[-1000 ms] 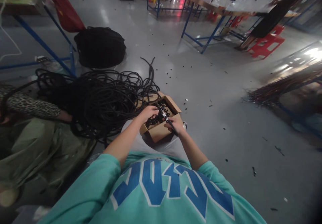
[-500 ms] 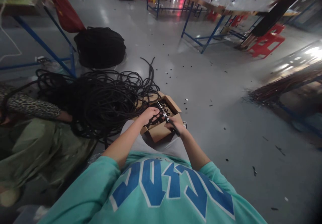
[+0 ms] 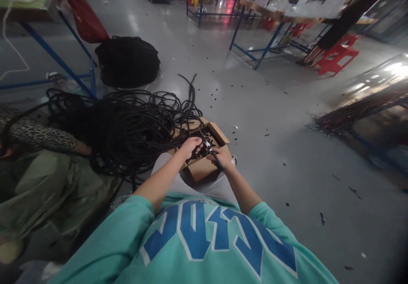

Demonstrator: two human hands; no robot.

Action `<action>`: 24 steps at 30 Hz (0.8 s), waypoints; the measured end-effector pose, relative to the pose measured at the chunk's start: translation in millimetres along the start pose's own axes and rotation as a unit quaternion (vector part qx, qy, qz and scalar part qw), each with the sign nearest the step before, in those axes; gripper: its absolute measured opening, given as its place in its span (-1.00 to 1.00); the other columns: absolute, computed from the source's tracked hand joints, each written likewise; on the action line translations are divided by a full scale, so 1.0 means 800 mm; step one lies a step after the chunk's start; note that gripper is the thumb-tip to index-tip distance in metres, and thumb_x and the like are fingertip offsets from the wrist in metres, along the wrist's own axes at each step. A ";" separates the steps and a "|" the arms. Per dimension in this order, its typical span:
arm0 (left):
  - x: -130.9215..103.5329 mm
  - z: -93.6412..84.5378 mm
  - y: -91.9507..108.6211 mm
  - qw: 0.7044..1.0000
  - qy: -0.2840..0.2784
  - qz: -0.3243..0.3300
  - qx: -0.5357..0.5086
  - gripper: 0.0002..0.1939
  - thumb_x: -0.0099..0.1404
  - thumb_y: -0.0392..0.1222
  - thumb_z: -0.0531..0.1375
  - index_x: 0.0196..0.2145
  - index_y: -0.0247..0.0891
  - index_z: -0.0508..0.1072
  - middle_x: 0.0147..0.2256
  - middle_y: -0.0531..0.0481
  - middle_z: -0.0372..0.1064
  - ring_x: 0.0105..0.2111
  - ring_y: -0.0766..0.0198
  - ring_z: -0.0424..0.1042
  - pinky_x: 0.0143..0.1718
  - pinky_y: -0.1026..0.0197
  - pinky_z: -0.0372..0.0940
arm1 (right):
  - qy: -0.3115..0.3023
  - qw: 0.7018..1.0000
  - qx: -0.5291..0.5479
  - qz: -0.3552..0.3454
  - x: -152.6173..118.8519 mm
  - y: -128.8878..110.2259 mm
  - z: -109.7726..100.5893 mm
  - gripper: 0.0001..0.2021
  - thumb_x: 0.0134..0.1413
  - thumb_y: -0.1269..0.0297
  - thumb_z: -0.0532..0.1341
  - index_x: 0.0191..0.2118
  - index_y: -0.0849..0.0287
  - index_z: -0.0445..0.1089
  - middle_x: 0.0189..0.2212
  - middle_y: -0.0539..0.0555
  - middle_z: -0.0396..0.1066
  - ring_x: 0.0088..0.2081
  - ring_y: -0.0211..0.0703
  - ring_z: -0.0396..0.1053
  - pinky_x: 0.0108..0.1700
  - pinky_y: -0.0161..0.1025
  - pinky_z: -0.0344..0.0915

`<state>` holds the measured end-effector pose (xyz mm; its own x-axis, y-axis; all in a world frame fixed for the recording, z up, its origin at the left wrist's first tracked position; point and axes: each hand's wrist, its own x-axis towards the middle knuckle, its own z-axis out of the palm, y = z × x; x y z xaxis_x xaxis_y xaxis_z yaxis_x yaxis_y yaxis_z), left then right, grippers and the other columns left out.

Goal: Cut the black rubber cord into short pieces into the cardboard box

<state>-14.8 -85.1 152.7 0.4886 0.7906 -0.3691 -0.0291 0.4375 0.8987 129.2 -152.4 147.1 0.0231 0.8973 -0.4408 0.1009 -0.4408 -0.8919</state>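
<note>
Some of the scissors (image 3: 209,149) is hidden by the right hand (image 3: 222,158), fingers curled round them above the box (image 3: 204,168); whether the left hand's (image 3: 191,146) fingers, slanting over it, pinch anything, I cannot tell.

A glossy grey floor (image 3: 261,165) carries a tangled heap of black tubing (image 3: 134,126), with an open cardboard box (image 3: 202,170) just beside it and a rounded black bundle (image 3: 127,63) behind. Small black scraps (image 3: 287,204) lie scattered to the right, and a red stool (image 3: 338,58) stands farther off.
</note>
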 end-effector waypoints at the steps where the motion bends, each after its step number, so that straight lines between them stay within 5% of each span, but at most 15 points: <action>1: 0.001 -0.001 0.000 1.000 0.005 0.003 0.005 -0.80 0.15 -0.20 0.06 -0.57 -0.32 0.19 -0.64 0.13 0.13 -0.76 0.53 0.05 -0.74 0.39 -0.07 | 0.004 1.000 -0.002 0.001 0.001 0.000 0.001 -0.62 -0.42 0.33 0.21 -0.28 0.23 0.40 -0.77 -0.16 0.09 -0.72 -0.41 0.04 -0.67 -0.41 -0.02; 11: -0.001 -0.008 -0.003 0.993 0.015 0.057 0.106 -0.94 0.09 -0.29 0.10 -0.44 -0.34 0.31 -0.61 0.11 0.20 -0.71 0.52 0.11 -0.70 0.40 -0.03 | -0.045 0.999 -0.006 -0.013 0.006 -0.001 -0.005 -0.46 -0.43 0.35 0.22 -0.12 0.23 0.35 -0.69 -0.13 0.18 -0.63 -0.39 0.10 -0.58 -0.41 0.03; 17: 0.009 -0.023 -0.004 0.979 0.010 0.057 0.197 -0.79 0.03 -0.29 0.13 -0.31 -0.36 0.38 -0.64 0.13 0.19 -0.72 0.51 0.08 -0.67 0.38 -0.02 | -0.043 0.997 -0.055 -0.017 0.003 -0.008 -0.011 -0.49 -0.40 0.39 0.22 -0.13 0.23 0.38 -0.73 -0.13 0.16 -0.65 -0.38 0.08 -0.60 -0.40 0.01; 24: 0.017 -0.028 0.003 0.913 0.035 0.155 0.377 -0.82 0.00 -0.29 0.16 -0.36 -0.28 0.44 -0.38 0.01 0.40 -0.37 0.31 0.34 -0.33 0.29 0.19 | -0.007 1.000 -0.014 0.008 0.008 0.000 -0.006 -0.54 -0.43 0.42 0.22 -0.20 0.20 0.40 -0.73 -0.15 0.16 -0.70 -0.42 0.08 -0.66 -0.43 0.00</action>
<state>-28.2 -63.8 144.7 0.5009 0.8634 -0.0601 0.4645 -0.2096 0.8604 134.5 -146.4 144.5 0.0109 0.8898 -0.4562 0.1287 -0.4537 -0.8818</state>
